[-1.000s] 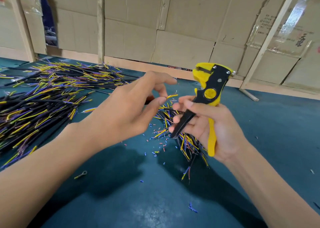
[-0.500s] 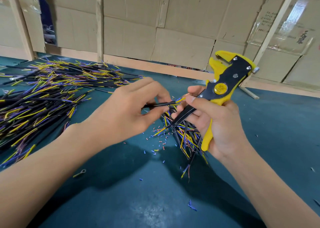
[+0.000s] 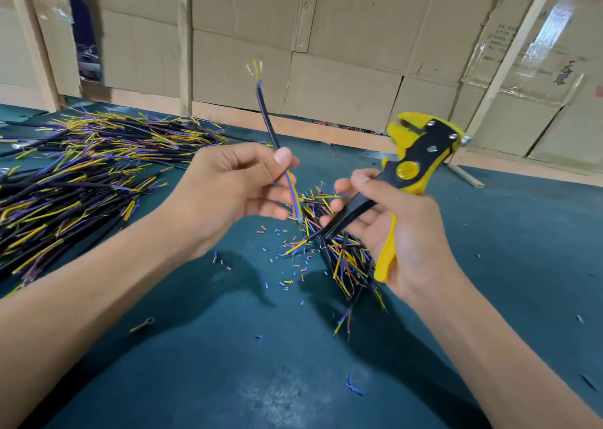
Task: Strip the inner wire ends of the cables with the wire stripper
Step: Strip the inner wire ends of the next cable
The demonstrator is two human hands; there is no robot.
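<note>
My left hand [image 3: 225, 193] pinches a short black cable [image 3: 268, 118] between thumb and fingers, holding it nearly upright above the table. Blue and yellow inner wires stick out of both its ends, the lower ones hanging down past my fingers. My right hand [image 3: 391, 229] grips the yellow and black wire stripper [image 3: 414, 157], with its jaws pointing up and away, to the right of the cable. The jaws hold no wire. A small heap of cables [image 3: 342, 252] lies on the table under and between my hands.
A large pile of black cables with yellow and purple wires [image 3: 75, 180] covers the left of the dark green table [image 3: 228, 363]. Small bits of cut insulation [image 3: 287, 259] lie scattered near the middle. A cardboard wall [image 3: 326, 53] stands behind.
My left hand has lifted one cable out of the small heap and turned it upright. My right hand with the stripper has shifted slightly right and down.
</note>
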